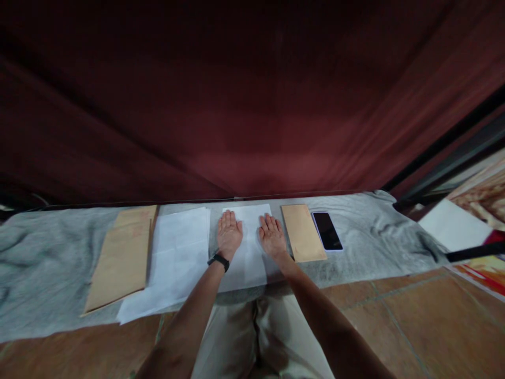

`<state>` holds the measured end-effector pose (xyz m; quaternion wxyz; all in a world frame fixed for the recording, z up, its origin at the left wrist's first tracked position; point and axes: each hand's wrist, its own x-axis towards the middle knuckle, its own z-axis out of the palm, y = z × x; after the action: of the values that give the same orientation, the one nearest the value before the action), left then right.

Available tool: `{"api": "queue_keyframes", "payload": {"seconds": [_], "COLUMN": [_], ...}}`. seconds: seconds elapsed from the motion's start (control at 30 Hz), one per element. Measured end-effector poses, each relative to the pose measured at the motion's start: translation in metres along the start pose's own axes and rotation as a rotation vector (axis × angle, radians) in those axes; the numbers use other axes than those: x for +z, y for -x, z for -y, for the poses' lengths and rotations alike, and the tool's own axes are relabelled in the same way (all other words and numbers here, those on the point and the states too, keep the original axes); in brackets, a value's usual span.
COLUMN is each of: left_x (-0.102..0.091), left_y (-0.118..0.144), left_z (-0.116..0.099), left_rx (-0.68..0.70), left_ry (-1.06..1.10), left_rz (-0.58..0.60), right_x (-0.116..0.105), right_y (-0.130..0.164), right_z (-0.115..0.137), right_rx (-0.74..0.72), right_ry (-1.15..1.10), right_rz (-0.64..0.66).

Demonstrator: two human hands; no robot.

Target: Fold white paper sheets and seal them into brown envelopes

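Head view: both hands lie flat, fingers spread and gripping nothing, on one white sheet (248, 247) spread on the grey cloth (47, 263) over the desk. The left hand (229, 234) presses the sheet's left half and the right hand (272, 235) its right half, side by side and equally near, so the paper sits directly under the palms. Its long axis runs from near to far, straight away from the person.

Just left of it lies a stack of white sheets (177, 258), then brown envelopes (122, 258). Just right lies a single brown envelope (303, 232), long axis also near to far, with a dark phone (327, 230) beside it.
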<state>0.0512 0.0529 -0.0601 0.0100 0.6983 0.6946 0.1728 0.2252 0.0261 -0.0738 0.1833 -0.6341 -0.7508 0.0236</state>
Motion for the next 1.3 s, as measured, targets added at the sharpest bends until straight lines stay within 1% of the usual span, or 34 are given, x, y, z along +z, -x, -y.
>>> {"api": "queue_keyframes", "payload": {"seconds": [0.1, 0.2, 0.3, 0.4, 0.47, 0.57, 0.63, 0.67, 0.73, 0.83, 0.97, 1.13, 1.3], "left_x": [-0.008, -0.015, -0.02, -0.023, -0.024, -0.025, -0.026, -0.027, -0.028, -0.031, -0.033, -0.037, -0.042], "left_y": [0.034, 0.07, 0.091, 0.095, 0.094, 0.093, 0.094, 0.095, 0.097, 0.102, 0.114, 0.14, 0.167], "left_z": [-0.002, -0.007, -0.01, -0.01, -0.01, -0.009, -0.008, -0.007, -0.005, -0.001, 0.007, 0.014, 0.017], "left_rx": [0.023, 0.107, 0.155, 0.169, 0.168, 0.171, 0.19, 0.201, 0.217, 0.211, 0.181, 0.172, 0.218], "left_ry": [-0.06, -0.06, -0.045, -0.035, -0.025, -0.011, -0.016, -0.022, -0.037, -0.035, -0.004, -0.011, -0.027], "left_rz": [0.014, 0.064, 0.114, 0.118, 0.111, 0.122, 0.139, 0.145, 0.143, 0.116, 0.066, 0.019, 0.0], "right_x": [0.0, -0.001, -0.005, -0.008, -0.008, -0.001, 0.003, 0.005, 0.005, -0.003, -0.016, -0.026, -0.033], "right_y": [0.001, 0.001, 0.0, 0.001, 0.007, 0.028, 0.047, 0.056, 0.07, 0.084, 0.098, 0.126, 0.154], "right_z": [0.001, 0.002, 0.001, 0.005, 0.015, 0.04, 0.056, 0.061, 0.066, 0.058, 0.034, 0.013, -0.001], "right_rx": [-0.003, 0.004, 0.006, 0.017, 0.033, 0.017, -0.072, -0.091, -0.076, -0.091, -0.12, -0.121, -0.114], "right_ry": [0.03, 0.04, 0.035, 0.013, -0.013, -0.056, -0.073, -0.071, -0.058, -0.024, 0.023, 0.068, 0.102], "right_rz": [-0.018, -0.022, -0.016, -0.019, -0.036, -0.054, -0.03, -0.021, -0.016, -0.026, -0.082, -0.129, -0.149]}}
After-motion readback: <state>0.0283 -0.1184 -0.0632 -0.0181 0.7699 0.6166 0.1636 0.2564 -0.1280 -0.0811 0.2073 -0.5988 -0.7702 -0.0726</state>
